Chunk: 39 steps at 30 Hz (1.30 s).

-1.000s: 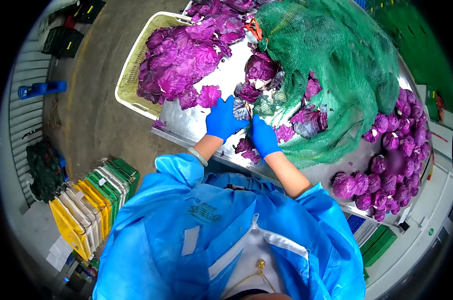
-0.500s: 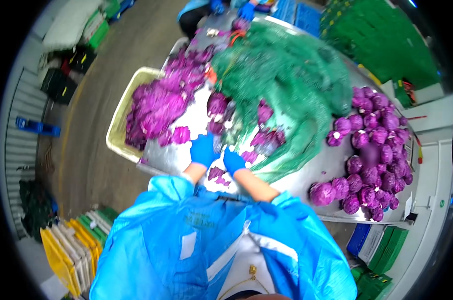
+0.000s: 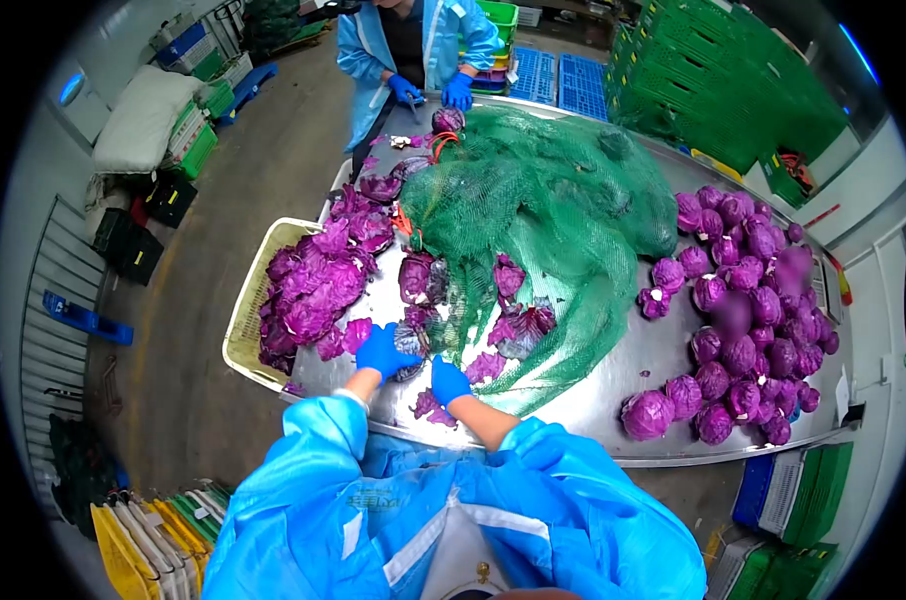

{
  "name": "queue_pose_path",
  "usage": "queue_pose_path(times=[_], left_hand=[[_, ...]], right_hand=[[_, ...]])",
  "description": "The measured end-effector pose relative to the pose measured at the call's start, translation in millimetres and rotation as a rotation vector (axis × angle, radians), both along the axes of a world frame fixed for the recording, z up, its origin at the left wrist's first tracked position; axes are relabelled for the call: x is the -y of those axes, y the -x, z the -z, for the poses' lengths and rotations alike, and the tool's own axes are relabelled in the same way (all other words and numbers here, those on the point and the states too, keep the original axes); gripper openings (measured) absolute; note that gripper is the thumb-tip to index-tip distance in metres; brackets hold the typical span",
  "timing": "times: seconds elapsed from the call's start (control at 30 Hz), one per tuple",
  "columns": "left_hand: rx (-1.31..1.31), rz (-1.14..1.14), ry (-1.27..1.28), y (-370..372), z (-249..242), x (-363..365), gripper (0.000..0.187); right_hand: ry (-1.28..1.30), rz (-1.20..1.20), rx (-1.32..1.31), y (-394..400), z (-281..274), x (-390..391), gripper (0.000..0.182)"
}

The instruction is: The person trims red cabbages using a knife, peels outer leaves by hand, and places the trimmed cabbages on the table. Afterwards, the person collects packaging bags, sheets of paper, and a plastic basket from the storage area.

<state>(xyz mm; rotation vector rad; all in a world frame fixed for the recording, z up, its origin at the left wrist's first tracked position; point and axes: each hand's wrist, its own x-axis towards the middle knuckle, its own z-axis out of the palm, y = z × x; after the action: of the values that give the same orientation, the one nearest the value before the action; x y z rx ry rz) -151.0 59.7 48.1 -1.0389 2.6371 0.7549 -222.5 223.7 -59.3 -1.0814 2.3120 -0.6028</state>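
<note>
My left hand (image 3: 381, 353), in a blue glove, grips the near side of a dull purple-grey red cabbage leaf (image 3: 410, 341) at the table's front. Close to its right, my right hand (image 3: 450, 382), also gloved, has its fingers curled; whatever may be in them is hidden. Loose cabbage scraps (image 3: 433, 408) lie just below the hands. Beyond them sits a red cabbage (image 3: 415, 277) with dark outer leaves. More torn leaves (image 3: 522, 331) rest to the right, beside a large green mesh sack (image 3: 543, 190) spread over the table.
A cream basket (image 3: 241, 335) heaped with purple leaves stands at the table's left edge. Many red cabbages (image 3: 738, 355) cover the right side of the metal table (image 3: 613, 410). A co-worker (image 3: 413, 50) in blue gloves stands at the far end. Green crates (image 3: 713, 80) are stacked behind.
The head view has tilted up, bringing more of the co-worker into sight. My left hand has moved over the dull leaf; my right hand stays close by.
</note>
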Motion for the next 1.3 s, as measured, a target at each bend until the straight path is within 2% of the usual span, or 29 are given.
queue_pose_path(times=[0.1,0.13,0.17,0.2,0.23,0.27,0.3,0.33,0.37,0.4,0.43,0.5,0.53,0.6,0.63,0.7,0.73,0.77,0.83,0.87,0.9,0.97,1.0,1.07,1.1,1.2,1.27,1.3], left_hand=[[-0.222,-0.116,-0.055,-27.8,-13.4,-22.5,0.097],[-0.363,-0.183,-0.201,-45.5,13.8,-22.3,0.096],[-0.508,-0.244,-0.340,-61.9,56.4,-7.2,0.095],[-0.657,-0.306,-0.476,-69.2,79.3,5.3,0.094],[-0.704,-0.325,-0.526,-72.2,76.9,4.3,0.093],[-0.743,-0.348,-0.581,-75.3,68.8,-1.4,0.092],[-0.775,-0.378,-0.639,-78.4,58.4,-9.9,0.092],[-0.773,-0.374,-0.692,-75.2,47.7,-19.1,0.094],[-0.805,-0.324,-0.706,-70.3,47.1,-25.1,0.098],[-0.792,-0.264,-0.785,-62.1,31.6,-31.4,0.099],[-0.729,-0.125,-0.710,-57.9,30.5,-30.8,0.100],[-0.662,-0.050,-0.918,-44.8,17.2,-37.4,0.100],[-0.639,0.018,-0.896,-41.3,27.2,-35.3,0.096],[-0.542,-0.145,-1.128,-44.3,33.2,-21.8,0.087],[-0.535,-0.262,-1.234,-48.6,38.7,-11.7,0.084],[-0.793,-0.509,-0.728,-56.9,40.1,-0.6,0.080],[-0.759,-0.409,-0.230,-63.9,34.6,8.8,0.083],[-0.672,-0.279,0.052,-66.6,31.4,6.8,0.083],[-0.476,-0.015,0.602,-57.0,-22.5,-16.7,0.086],[-0.466,-0.050,0.172,-57.0,3.9,-25.4,0.090],[-0.372,-0.179,-0.363,-44.4,-7.7,-42.1,0.096],[-0.498,-0.283,-0.452,-40.1,44.6,-57.7,0.109],[-0.460,-0.287,-0.434,-34.1,42.3,-59.9,0.111],[-0.396,-0.259,-0.415,-22.2,22.6,-65.7,0.112],[-0.387,-0.226,-0.356,-19.9,29.3,-67.4,0.110],[-0.380,-0.254,-0.378,-6.1,27.1,-67.8,0.106],[-0.311,-0.277,-0.367,-0.9,16.8,-71.1,0.104],[-0.421,-0.238,-0.414,-8.9,32.9,-70.0,0.102]], right_hand=[[0.208,-0.098,-0.170,5.9,13.3,-33.1,0.033],[0.204,-0.103,-0.234,9.1,17.0,-46.3,0.031],[0.037,-0.138,-0.204,23.3,27.2,-51.8,0.030],[0.065,-0.105,-0.248,39.0,39.5,-59.2,0.029],[0.145,-0.021,-0.286,60.7,79.4,-65.2,0.028],[0.174,0.155,-0.186,75.1,46.3,-72.4,0.027],[0.049,0.174,-0.061,103.7,36.1,-69.1,0.025],[0.056,0.217,-0.126,110.7,-5.4,-69.8,0.026],[0.110,0.200,-0.205,104.3,-72.9,-65.9,0.024],[0.200,0.207,-0.017,95.2,-129.8,-60.9,0.024],[0.281,0.223,0.178,85.3,-154.6,-54.7,0.027],[0.518,0.065,0.338,75.3,-122.4,-44.9,0.039],[0.464,0.058,0.385,65.5,-108.5,-40.7,0.044],[0.318,0.047,0.470,52.6,-73.1,-33.3,0.053],[0.423,0.118,0.418,45.8,-61.6,-31.3,0.054],[0.470,0.299,0.565,34.7,-50.5,-27.0,0.052],[0.436,0.321,0.483,30.7,-49.8,-25.9,0.050],[0.409,0.325,0.467,28.6,-50.8,-26.4,0.051],[0.352,0.327,0.430,26.8,-70.7,-26.8,0.052],[0.297,0.263,0.377,28.1,-73.8,-28.0,0.045],[0.319,0.235,0.374,30.1,-75.6,-30.7,0.042],[0.367,0.177,0.363,37.4,-79.5,-34.2,0.036],[0.393,0.110,0.162,36.2,-84.9,-35.8,0.031],[0.319,0.050,0.062,32.9,-103.2,-32.8,0.033],[0.240,0.032,0.002,32.0,-105.0,-30.3,0.035],[0.286,0.126,0.046,50.9,-51.0,-15.4,0.036],[0.263,0.214,0.111,60.3,-48.0,-7.3,0.034],[0.236,0.255,0.084,67.5,-38.5,-8.6,0.035]])
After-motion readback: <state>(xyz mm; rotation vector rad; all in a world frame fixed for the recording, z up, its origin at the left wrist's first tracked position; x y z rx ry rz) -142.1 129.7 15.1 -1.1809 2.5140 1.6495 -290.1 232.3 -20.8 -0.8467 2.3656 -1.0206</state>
